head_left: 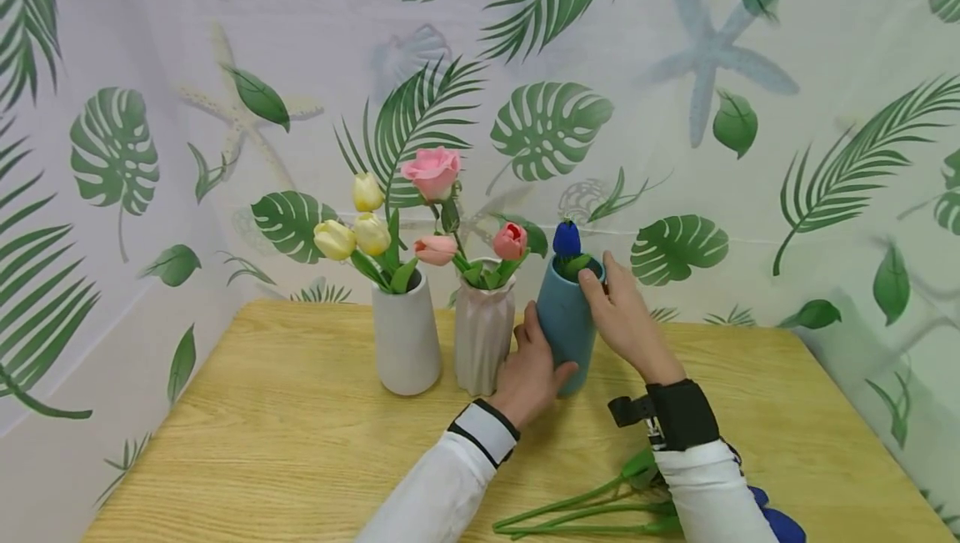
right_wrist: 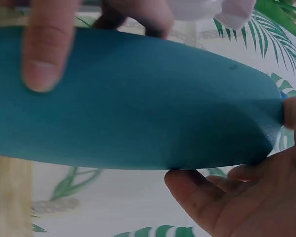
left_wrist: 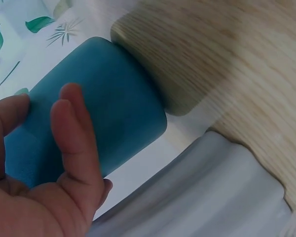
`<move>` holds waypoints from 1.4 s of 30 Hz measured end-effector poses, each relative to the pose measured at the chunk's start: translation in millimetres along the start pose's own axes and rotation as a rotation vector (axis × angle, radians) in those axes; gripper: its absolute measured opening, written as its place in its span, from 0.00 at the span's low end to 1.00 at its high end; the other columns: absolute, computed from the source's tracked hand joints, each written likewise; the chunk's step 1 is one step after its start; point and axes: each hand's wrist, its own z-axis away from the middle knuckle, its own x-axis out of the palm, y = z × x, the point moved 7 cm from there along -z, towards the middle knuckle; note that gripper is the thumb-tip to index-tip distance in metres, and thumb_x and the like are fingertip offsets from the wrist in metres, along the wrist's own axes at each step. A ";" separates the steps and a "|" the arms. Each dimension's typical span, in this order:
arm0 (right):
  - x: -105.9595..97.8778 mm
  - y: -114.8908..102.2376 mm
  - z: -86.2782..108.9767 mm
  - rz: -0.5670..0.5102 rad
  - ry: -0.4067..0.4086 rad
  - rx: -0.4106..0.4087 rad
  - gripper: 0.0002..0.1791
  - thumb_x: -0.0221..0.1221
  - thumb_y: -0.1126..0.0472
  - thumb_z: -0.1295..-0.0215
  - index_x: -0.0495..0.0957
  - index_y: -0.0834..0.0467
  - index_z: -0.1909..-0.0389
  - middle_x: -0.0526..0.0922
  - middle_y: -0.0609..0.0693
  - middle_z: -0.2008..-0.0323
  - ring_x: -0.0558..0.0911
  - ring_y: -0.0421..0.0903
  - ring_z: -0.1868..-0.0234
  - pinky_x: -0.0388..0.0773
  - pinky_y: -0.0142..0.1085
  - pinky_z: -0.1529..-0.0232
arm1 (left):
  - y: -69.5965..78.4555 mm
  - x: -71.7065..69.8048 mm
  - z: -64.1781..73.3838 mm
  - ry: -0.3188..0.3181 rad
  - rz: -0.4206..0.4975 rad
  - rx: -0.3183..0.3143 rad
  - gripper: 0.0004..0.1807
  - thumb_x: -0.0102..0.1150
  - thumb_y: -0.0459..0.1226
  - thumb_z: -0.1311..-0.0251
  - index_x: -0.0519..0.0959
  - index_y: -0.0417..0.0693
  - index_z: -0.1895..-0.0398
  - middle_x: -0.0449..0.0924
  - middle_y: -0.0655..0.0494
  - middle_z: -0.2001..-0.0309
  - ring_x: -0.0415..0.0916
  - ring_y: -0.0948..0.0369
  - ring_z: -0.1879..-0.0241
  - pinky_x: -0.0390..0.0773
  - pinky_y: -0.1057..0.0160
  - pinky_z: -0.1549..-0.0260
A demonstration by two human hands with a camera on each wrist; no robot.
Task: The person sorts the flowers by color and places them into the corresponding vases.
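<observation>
Both hands hold a blue vase (head_left: 564, 328), which leans a little to the right in the head view. A blue tulip (head_left: 567, 238) with green leaves pokes out of its mouth. My left hand (head_left: 529, 374) grips the vase's left side low down, the thumb across its front. At the upper right, my right hand (head_left: 628, 316) grips the rim. In the left wrist view, the base of the vase (left_wrist: 126, 94) shows close to the wooden table (left_wrist: 197, 44). The right wrist view has the vase (right_wrist: 138, 103) lying across it, fingers of both hands on it.
Left of the blue vase stands a pleated whitish vase (head_left: 480, 334) with pink flowers, close to my left hand. Farther left is a white vase (head_left: 407, 343) with pale yellow tulips. Green stems (head_left: 585, 514) lie at the front, partly under the right forearm, blue petals (head_left: 780, 522) beyond it.
</observation>
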 end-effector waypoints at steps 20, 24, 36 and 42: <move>58.1 59.7 61.0 -0.101 -0.113 0.168 0.46 0.48 0.58 0.22 0.24 0.67 0.24 0.38 0.75 0.25 0.63 0.72 0.32 0.72 0.53 0.39 | -7.4 -9.3 41.0 -0.271 0.170 0.094 0.42 0.52 0.40 0.29 0.41 0.43 0.21 0.53 0.28 0.29 0.71 0.42 0.39 0.77 0.50 0.49; 67.4 68.1 73.3 -0.013 -0.268 0.207 0.48 0.51 0.58 0.23 0.25 0.73 0.26 0.39 0.78 0.27 0.65 0.72 0.33 0.75 0.53 0.44 | -6.5 -13.1 46.3 -0.312 0.158 0.109 0.39 0.52 0.41 0.29 0.46 0.47 0.21 0.55 0.32 0.28 0.69 0.45 0.36 0.75 0.50 0.46; 56.4 60.9 101.2 0.067 -0.578 0.266 0.34 0.63 0.60 0.34 0.64 0.69 0.31 0.82 0.59 0.60 0.82 0.55 0.63 0.77 0.45 0.65 | -11.1 -26.3 57.9 -0.397 0.124 0.118 0.32 0.50 0.44 0.26 0.55 0.44 0.25 0.57 0.38 0.29 0.65 0.47 0.32 0.72 0.49 0.40; 61.9 60.1 112.8 0.189 -0.635 0.243 0.28 0.72 0.65 0.47 0.77 0.62 0.43 0.77 0.50 0.81 0.73 0.46 0.82 0.68 0.38 0.78 | -14.9 -32.1 59.9 -0.392 0.077 0.148 0.29 0.51 0.45 0.27 0.61 0.43 0.28 0.62 0.40 0.32 0.68 0.50 0.35 0.73 0.52 0.41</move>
